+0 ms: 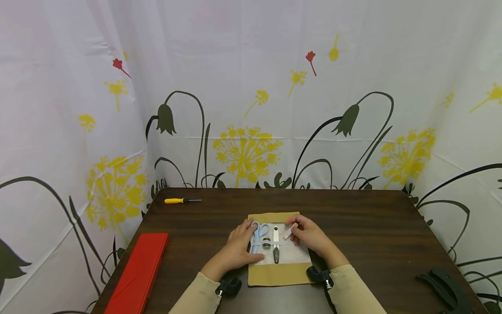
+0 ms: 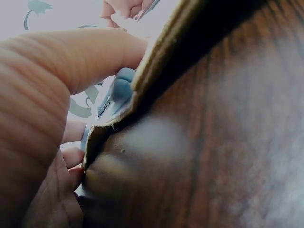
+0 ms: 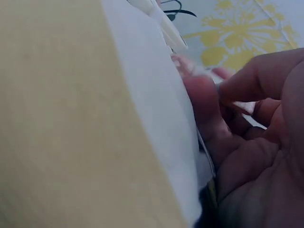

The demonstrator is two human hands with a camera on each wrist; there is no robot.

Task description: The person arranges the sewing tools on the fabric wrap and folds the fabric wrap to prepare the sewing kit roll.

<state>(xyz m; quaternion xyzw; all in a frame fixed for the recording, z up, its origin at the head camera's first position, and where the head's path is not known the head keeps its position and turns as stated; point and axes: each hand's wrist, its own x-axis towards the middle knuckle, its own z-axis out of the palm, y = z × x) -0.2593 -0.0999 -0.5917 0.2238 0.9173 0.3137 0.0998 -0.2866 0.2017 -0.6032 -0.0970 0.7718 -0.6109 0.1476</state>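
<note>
An unfolded tan kit case [image 1: 278,274] with a white lining lies in front of me. Blue-handled scissors [image 1: 256,235], a small dark round item [image 1: 266,243] and a slim tool with a dark handle [image 1: 276,246] sit under a band across the lining. My left hand [image 1: 237,248] grips the case's left edge, its thumb over the inner side and its fingers along the edge. Over the right part of the lining, my right hand [image 1: 310,233] pinches a small whitish item with pinkish marks [image 1: 289,232]. What that item is, I cannot tell.
A long red box-like object [image 1: 137,270] lies at the left of the dark wooden table [image 1: 364,226]. A yellow-handled screwdriver [image 1: 178,201] rests near the back left corner. Toward the front right is a dark curved object [image 1: 447,288]. A flower-print curtain [image 1: 251,65] hangs behind.
</note>
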